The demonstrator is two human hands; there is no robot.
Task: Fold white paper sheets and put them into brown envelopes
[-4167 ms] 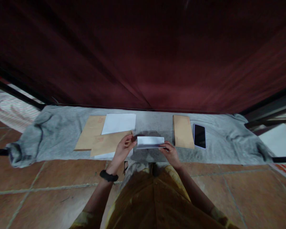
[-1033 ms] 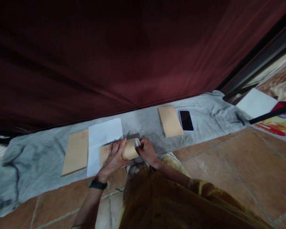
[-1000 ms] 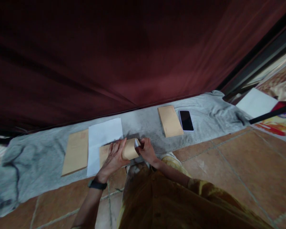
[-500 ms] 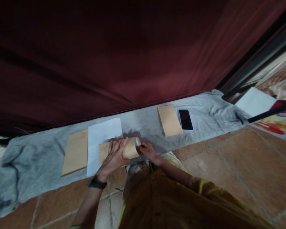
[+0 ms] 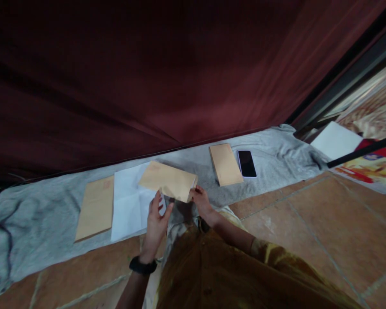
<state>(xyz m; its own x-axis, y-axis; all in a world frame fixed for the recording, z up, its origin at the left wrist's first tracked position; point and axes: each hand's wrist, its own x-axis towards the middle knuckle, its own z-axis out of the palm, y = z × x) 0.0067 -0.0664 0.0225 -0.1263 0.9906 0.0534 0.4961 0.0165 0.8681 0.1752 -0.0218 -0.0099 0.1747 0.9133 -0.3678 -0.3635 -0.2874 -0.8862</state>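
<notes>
My right hand (image 5: 202, 205) grips one envelope (image 5: 167, 181), left hand (image 5: 156, 219) open below; two other envelopes (image 5: 94, 208), one phone (image 5: 246, 163).

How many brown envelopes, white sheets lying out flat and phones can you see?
Brown envelopes: 3 (held envelope, left envelope, right envelope)
White sheets: 2 (near sheet, far sheet)
Phones: 1 (phone)
Total: 6

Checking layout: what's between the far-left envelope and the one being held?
A white sheet, lying on the grey cloth, in the head view.
</notes>
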